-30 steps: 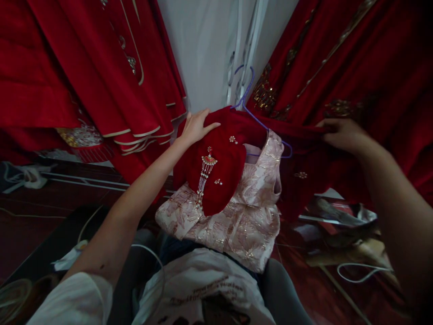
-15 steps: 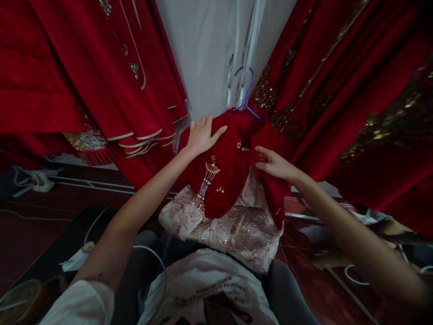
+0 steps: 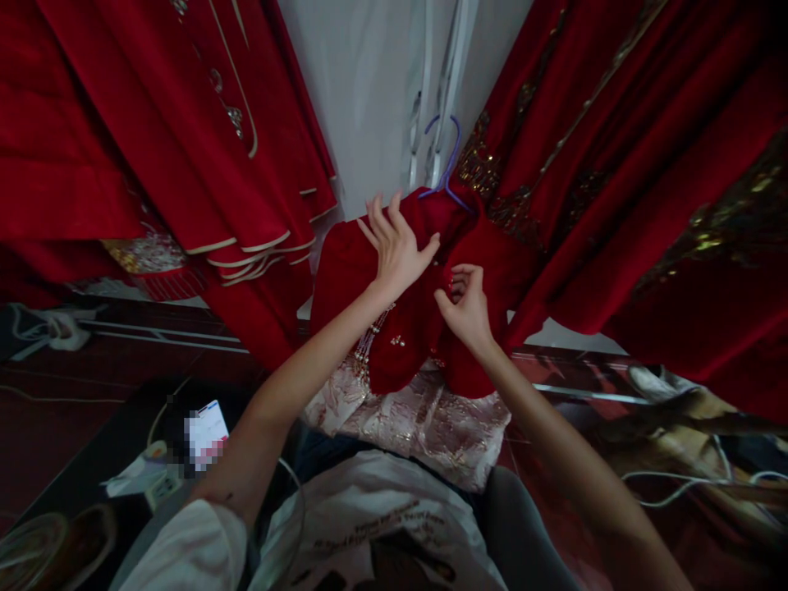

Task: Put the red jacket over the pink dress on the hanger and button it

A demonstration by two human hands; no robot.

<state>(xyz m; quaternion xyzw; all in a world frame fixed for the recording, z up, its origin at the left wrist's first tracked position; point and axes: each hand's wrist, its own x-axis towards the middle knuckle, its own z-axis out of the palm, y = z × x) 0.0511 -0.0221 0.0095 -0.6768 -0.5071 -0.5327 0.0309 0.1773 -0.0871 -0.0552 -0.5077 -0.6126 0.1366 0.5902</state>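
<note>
A red velvety jacket hangs on a purple hanger before me, its lower part over my lap. Beaded tassels and small pearly ornaments decorate its front. Over its upper left front, my left hand is open with spread fingers, partly covering the ornament. My right hand is at the right front panel by the opening, fingers curled and thumb apart. Small red shiny bits show by its fingertips; I cannot tell what they are. Beneath the jacket lies pale pink brocade cloth with a shiny pattern.
Red garments with pale hems hang at the left, and gold-sequinned red ones at the right. A white panel stands behind the hanger. A lit screen lies on a dark surface at lower left. Cables run at right.
The jacket's right front panel, folded back before, now lies over the brocade. My left hand has moved right and spread its fingers; my right hand has moved left and turned upward.
</note>
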